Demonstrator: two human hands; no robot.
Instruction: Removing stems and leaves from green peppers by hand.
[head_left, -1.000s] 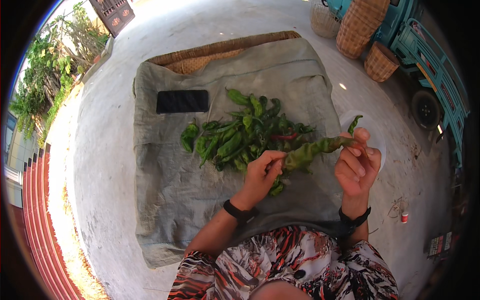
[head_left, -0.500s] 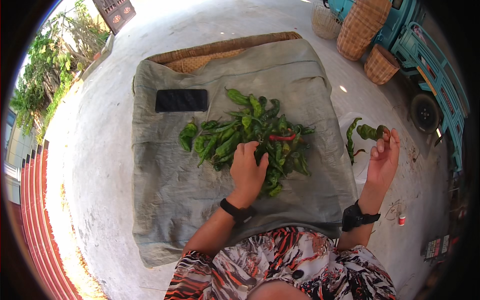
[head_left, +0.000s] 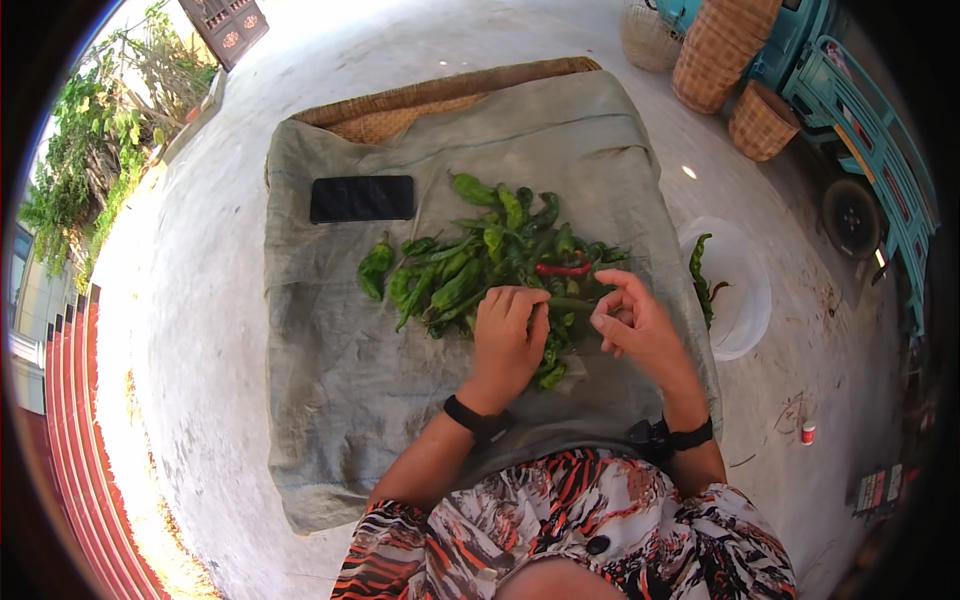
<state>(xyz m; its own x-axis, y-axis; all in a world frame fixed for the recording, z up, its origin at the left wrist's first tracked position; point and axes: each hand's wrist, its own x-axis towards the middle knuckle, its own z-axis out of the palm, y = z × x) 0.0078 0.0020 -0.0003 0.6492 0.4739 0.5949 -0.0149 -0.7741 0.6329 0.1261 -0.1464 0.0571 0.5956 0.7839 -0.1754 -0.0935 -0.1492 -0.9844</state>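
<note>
A pile of green chili peppers [head_left: 462, 285] lies on the grey-green cloth [head_left: 350, 400], with a red chili pepper [head_left: 565, 270] among them. My left hand [head_left: 508, 335] is closed at the pile's near side, gripping one end of a long green pepper [head_left: 570, 303] that points right. Close to that pepper's other end is my right hand [head_left: 642, 328], its fingers bent but apart and nothing seen in them. Right of the cloth, a white bucket [head_left: 748, 310] stands on the ground, with a curved green pepper [head_left: 698, 275] at its left side.
A black phone [head_left: 362, 199] lies on the cloth's far left. Woven edging [head_left: 400, 118] shows along the far side. Wicker baskets [head_left: 763, 122] and a teal truck [head_left: 880, 150] stand at the far right. A small red-and-white cup [head_left: 808, 433] is on the concrete; red steps [head_left: 75, 430] rise at left.
My right hand has swung left from over the bucket to the pile, and the green pepper it held has left it. My left hand has shifted slightly right and now grips a long pepper.
</note>
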